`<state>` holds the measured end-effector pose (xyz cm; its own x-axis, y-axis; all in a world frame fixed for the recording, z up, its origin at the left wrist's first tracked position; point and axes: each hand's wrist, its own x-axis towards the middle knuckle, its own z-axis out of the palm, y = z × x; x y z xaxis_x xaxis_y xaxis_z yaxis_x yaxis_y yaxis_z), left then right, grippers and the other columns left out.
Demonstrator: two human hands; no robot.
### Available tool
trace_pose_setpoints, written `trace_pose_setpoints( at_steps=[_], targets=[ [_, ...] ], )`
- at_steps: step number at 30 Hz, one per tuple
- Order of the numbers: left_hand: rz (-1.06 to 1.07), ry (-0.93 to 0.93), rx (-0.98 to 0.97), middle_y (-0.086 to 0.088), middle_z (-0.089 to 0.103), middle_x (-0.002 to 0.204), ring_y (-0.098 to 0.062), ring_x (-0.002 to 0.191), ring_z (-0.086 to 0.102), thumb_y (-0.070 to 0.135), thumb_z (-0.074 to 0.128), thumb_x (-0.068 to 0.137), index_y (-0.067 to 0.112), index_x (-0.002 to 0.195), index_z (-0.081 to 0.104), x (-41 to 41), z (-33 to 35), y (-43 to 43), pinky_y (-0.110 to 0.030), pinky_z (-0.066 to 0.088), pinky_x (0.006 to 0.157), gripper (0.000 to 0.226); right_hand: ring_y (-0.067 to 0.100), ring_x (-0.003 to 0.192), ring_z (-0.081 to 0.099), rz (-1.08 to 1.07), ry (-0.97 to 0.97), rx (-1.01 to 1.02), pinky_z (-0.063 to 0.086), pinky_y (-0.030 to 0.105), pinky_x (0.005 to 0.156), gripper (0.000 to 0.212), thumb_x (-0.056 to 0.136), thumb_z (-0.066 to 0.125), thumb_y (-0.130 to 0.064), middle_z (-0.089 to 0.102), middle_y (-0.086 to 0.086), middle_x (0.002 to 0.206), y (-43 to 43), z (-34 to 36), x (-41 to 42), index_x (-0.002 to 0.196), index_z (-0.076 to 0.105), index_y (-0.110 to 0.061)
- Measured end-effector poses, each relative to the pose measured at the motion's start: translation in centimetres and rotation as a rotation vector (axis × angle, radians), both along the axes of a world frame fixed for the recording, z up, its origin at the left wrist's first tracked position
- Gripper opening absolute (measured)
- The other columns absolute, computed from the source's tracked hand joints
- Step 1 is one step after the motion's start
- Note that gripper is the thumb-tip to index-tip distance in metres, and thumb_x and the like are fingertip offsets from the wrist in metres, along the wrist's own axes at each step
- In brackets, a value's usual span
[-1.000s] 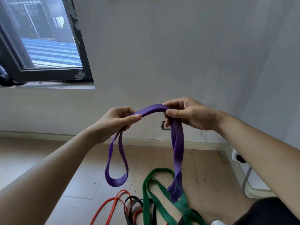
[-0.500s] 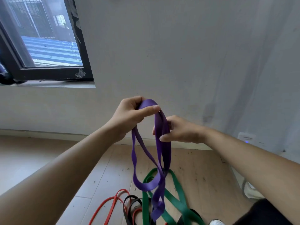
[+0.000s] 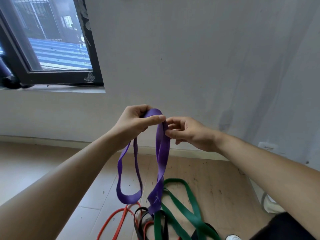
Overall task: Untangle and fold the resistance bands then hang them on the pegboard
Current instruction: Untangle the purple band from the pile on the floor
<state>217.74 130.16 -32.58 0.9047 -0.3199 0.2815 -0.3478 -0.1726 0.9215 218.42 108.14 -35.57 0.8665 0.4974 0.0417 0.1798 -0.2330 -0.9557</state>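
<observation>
A purple resistance band (image 3: 161, 161) hangs folded in the air in front of the wall, its loops dangling down. My left hand (image 3: 136, 122) grips the top fold, thumb laid over it. My right hand (image 3: 187, 132) pinches the band's right strand just below the fold, touching the left thumb. On the floor below lie a green band (image 3: 188, 208), a red band (image 3: 112, 220) and a black band (image 3: 140, 220), partly overlapping. No pegboard is in view.
A grey wall (image 3: 207, 66) stands straight ahead with a dark-framed window (image 3: 52, 49) at upper left. The floor is light wood planks (image 3: 216, 184). A white socket (image 3: 267, 146) sits on the right wall, and a white object (image 3: 270, 203) lies low at right.
My right hand rose from the hanging strands up to the fold by my left thumb. The band's two loops have separated and hang side by side.
</observation>
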Motion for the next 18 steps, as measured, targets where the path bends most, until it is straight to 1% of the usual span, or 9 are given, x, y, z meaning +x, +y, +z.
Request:
trace_pose_setpoints(
  at_steps=[3, 6, 9, 11, 12, 14, 15, 17, 18],
  targets=[
    [0.031, 0.012, -0.046, 0.011, 0.048, 0.056, -0.006, 0.052, 0.04, 0.039, 0.078, 0.074, 0.006, 0.089, 0.071, 0.1, 0.2, 0.3, -0.016, 0.035, 0.052, 0.037, 0.009, 0.082, 0.065, -0.004, 0.001, 0.024, 0.046, 0.028, 0.071, 0.031, 0.094, 0.067, -0.022, 0.072, 0.001, 0.095, -0.2, 0.2, 0.3, 0.122, 0.066, -0.009],
    [0.024, 0.035, -0.088, 0.01, 0.046, 0.057, -0.008, 0.054, 0.037, 0.038, 0.079, 0.074, 0.01, 0.084, 0.07, 0.4, 0.2, 0.8, -0.018, 0.034, 0.053, 0.031, 0.01, 0.079, 0.066, 0.027, 0.035, 0.079, 0.048, 0.023, 0.07, 0.025, 0.094, 0.064, -0.018, 0.072, 0.001, 0.09, -0.9, 1.0, 0.6, 0.116, 0.067, -0.006],
    [-0.02, 0.034, -0.06, 0.009, 0.048, 0.06, -0.008, 0.055, 0.037, 0.035, 0.082, 0.078, 0.007, 0.091, 0.071, 0.7, 0.1, 1.3, -0.017, 0.034, 0.054, 0.032, 0.011, 0.076, 0.064, 0.014, 0.032, 0.169, 0.051, 0.023, 0.071, 0.025, 0.092, 0.061, -0.017, 0.07, 0.001, 0.087, -2.0, 2.4, 0.7, 0.111, 0.065, -0.002],
    [-0.065, 0.045, -0.045, 0.007, 0.049, 0.062, -0.008, 0.056, 0.037, 0.033, 0.08, 0.08, 0.003, 0.097, 0.07, 0.8, 0.1, 1.5, -0.016, 0.035, 0.053, 0.036, 0.01, 0.077, 0.064, -0.049, -0.017, 0.227, 0.052, 0.023, 0.072, 0.032, 0.088, 0.062, -0.018, 0.068, 0.005, 0.091, -2.5, 3.2, 0.7, 0.113, 0.063, 0.001],
    [-0.092, 0.053, -0.056, 0.006, 0.049, 0.063, -0.008, 0.056, 0.037, 0.031, 0.078, 0.081, 0.003, 0.098, 0.069, 0.8, 0.2, 1.4, -0.016, 0.035, 0.053, 0.035, 0.011, 0.078, 0.065, -0.071, -0.041, 0.217, 0.052, 0.023, 0.073, 0.037, 0.087, 0.063, -0.019, 0.068, 0.007, 0.092, -2.5, 3.2, 0.8, 0.117, 0.062, 0.002],
    [-0.137, 0.065, -0.106, 0.005, 0.048, 0.063, -0.008, 0.055, 0.037, 0.028, 0.075, 0.083, 0.004, 0.094, 0.067, 0.7, 0.4, 1.1, -0.016, 0.035, 0.054, 0.027, 0.016, 0.084, 0.066, -0.058, -0.028, 0.145, 0.052, 0.027, 0.077, 0.043, 0.087, 0.065, -0.021, 0.069, 0.008, 0.095, -2.1, 2.5, 0.8, 0.124, 0.062, 0.001],
    [-0.149, 0.07, -0.133, 0.005, 0.047, 0.063, -0.008, 0.055, 0.037, 0.026, 0.076, 0.084, 0.008, 0.09, 0.067, 0.7, 0.5, 0.9, -0.017, 0.035, 0.054, 0.021, 0.02, 0.089, 0.066, -0.022, 0.003, 0.108, 0.052, 0.031, 0.081, 0.042, 0.089, 0.064, -0.022, 0.07, 0.009, 0.098, -1.7, 1.8, 0.8, 0.126, 0.063, -0.002],
    [-0.163, 0.07, -0.156, 0.004, 0.046, 0.064, -0.009, 0.056, 0.038, 0.032, 0.078, 0.082, 0.014, 0.082, 0.068, 0.7, 0.5, 0.7, -0.019, 0.036, 0.056, 0.02, 0.027, 0.1, 0.063, 0.063, 0.058, 0.05, 0.047, 0.039, 0.087, 0.038, 0.096, 0.061, -0.026, 0.069, 0.021, 0.113, -1.1, 0.5, 0.9, 0.129, 0.065, -0.007],
    [-0.165, 0.067, -0.147, 0.003, 0.047, 0.064, -0.009, 0.057, 0.039, 0.036, 0.078, 0.08, 0.016, 0.081, 0.068, 0.7, 0.4, 0.7, -0.02, 0.037, 0.057, 0.022, 0.03, 0.103, 0.059, 0.093, 0.08, 0.038, 0.043, 0.039, 0.087, 0.037, 0.099, 0.058, -0.028, 0.065, 0.026, 0.122, -1.0, 0.1, 0.9, 0.13, 0.065, -0.01]
  ],
)
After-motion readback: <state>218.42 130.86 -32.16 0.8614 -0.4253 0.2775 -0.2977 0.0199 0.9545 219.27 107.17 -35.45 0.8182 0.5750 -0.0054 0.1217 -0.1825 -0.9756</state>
